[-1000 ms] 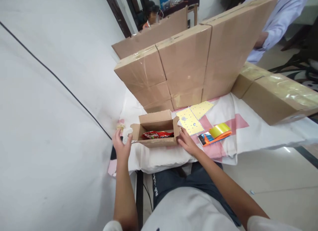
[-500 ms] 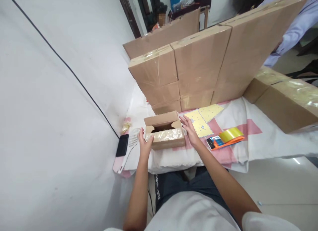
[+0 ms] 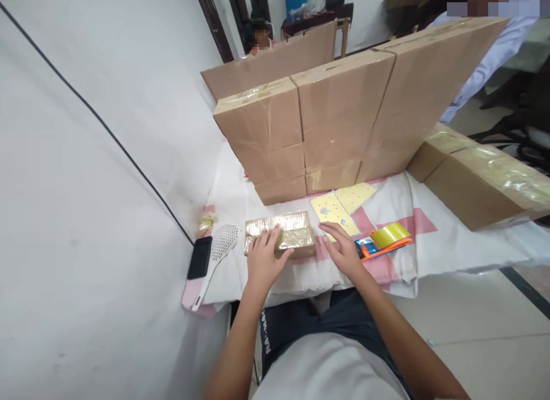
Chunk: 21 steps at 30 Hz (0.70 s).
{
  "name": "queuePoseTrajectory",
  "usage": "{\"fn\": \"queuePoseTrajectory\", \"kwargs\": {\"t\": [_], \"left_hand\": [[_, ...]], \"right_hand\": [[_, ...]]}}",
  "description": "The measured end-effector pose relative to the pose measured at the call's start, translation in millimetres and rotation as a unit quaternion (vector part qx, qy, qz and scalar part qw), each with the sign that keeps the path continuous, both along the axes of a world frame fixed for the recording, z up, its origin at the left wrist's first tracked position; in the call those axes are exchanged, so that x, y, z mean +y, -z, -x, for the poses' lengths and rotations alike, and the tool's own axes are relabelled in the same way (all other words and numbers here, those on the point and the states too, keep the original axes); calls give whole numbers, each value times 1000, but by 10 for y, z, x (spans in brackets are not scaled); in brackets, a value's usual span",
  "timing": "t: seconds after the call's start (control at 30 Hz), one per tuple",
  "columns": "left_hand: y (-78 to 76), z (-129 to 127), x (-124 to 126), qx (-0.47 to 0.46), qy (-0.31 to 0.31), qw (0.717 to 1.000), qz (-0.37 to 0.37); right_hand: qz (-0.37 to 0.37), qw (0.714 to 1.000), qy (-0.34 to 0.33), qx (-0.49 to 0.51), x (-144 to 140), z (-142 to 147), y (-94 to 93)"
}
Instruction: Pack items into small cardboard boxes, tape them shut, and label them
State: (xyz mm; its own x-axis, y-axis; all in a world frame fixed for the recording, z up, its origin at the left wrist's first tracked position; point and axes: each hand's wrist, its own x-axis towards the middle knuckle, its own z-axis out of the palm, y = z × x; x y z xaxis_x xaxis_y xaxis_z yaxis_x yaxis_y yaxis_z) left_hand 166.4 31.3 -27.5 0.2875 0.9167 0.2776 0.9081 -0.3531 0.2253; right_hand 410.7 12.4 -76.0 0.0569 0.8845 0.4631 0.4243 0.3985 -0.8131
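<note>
A small cardboard box point(image 3: 296, 238) with shiny clear tape on its flaps lies in front of me, its top flaps folded down. My left hand point(image 3: 265, 252) rests with spread fingers on the left part of the box top. Just right of the box, my right hand point(image 3: 341, 252) is held with fingers stretched out, holding nothing. Beyond that hand lie yellow patterned paper pieces point(image 3: 335, 214). To its right is a tape dispenser with an orange body point(image 3: 393, 246) and a roll of yellowish tape point(image 3: 391, 235).
Large taped cartons point(image 3: 335, 119) stand like a wall at the back. Another carton point(image 3: 481, 182) is at the right. A white slotted skimmer point(image 3: 224, 242) and a black phone point(image 3: 200, 258) lie at the left by the wall. Two people are behind the cartons.
The box's top flaps, standing up before, are now folded down. My left hand has moved from the box's left side onto its top. My right hand stays beside the box.
</note>
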Motion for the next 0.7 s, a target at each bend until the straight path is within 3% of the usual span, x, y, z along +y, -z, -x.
{"fn": "queuePoseTrajectory", "kwargs": {"t": [0.1,0.17,0.23,0.37,0.53,0.6,0.7], "left_hand": [[42,-82,-20,40,-13,999,7],[47,-109,-10,58,-18,998,12],[43,-123,-3,67,-21,997,11],[44,-141,-15,69,-24,997,3],[30,-160,-79,37,-36,999,-15],[33,-194,-151,-3,-43,998,-53],[84,-359,-336,-119,-34,978,-170]], "right_hand": [[-15,989,142,42,-515,-241,147],[-13,962,265,71,-760,-422,273],[24,929,341,137,-847,-588,383],[107,894,351,256,-636,-817,466],[209,903,362,95,-327,-947,438],[187,910,362,79,-295,-944,446],[125,929,326,123,-353,-830,444]]}}
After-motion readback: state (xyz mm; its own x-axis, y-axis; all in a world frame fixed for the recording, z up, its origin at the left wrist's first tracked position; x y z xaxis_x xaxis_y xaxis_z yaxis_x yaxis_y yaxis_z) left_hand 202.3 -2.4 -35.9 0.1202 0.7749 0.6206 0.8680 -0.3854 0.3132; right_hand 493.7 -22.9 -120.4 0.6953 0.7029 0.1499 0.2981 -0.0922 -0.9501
